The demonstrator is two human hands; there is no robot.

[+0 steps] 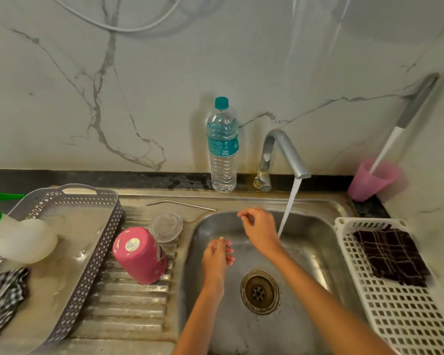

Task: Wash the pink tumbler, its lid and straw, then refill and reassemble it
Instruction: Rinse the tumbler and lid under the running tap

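The pink tumbler (140, 254) stands upside down on the ribbed drainboard left of the sink basin. Its clear lid (166, 226) lies just behind it. The metal straw (181, 204) lies on the steel ledge further back. Both my hands hang over the basin, left of the running water stream (289, 208). My left hand (217, 257) has loosely curled fingers and holds nothing. My right hand (259, 228) is a little higher, fingers loosely bent, also holding nothing. A full water bottle (223, 147) with a teal cap stands against the wall.
The tap (283, 155) runs into the sink (315, 226) with its drain (260, 292). A grey tray (98, 252) with a white soap bottle (26, 239) sits left. A white basket (408, 316) holding a dark cloth (392, 254) is right. A pink cup (372, 180) stands behind it.
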